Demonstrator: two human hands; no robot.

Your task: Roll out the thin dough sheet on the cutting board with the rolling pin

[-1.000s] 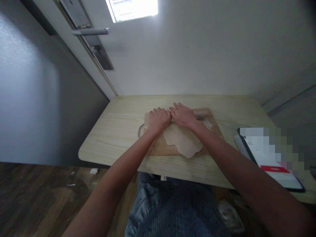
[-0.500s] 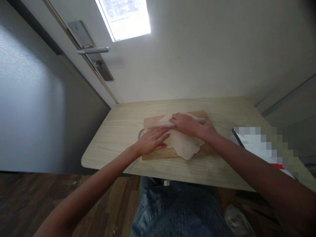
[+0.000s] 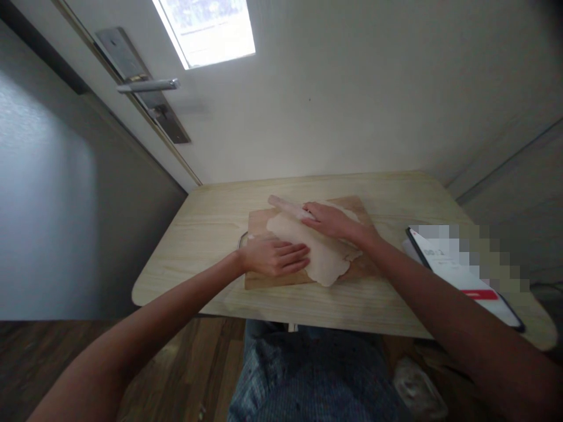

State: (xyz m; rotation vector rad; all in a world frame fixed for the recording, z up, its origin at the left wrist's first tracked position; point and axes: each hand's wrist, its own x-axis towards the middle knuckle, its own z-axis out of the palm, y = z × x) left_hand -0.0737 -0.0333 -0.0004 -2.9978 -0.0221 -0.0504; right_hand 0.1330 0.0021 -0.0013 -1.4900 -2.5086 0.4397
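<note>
A flat, uneven sheet of dough [image 3: 328, 258] lies over a wooden board [image 3: 259, 280] on the table. My right hand [image 3: 328, 220] is wrapped round a pale rolling pin [image 3: 284, 205] near the dough's far side; the pin's left end sticks out, angled toward the back. Its right end is hidden by the hand. My left hand [image 3: 277, 257] lies flat, fingers stretched to the right, over the dough's left part and the board, with nothing in it. A metal handle [image 3: 241, 239] shows at the board's left edge.
The light wooden table [image 3: 185, 234] stands against a white door with a metal lever handle [image 3: 149, 85]. A phone or tablet [image 3: 466, 281] lies on the table's right side, partly blurred. Under the table at the right sits a clear plastic bag or container [image 3: 417, 387].
My left hand has come off the rolling pin and moved nearer to me, onto the dough. The pin has turned, its left end now farther back. The view has shifted slightly.
</note>
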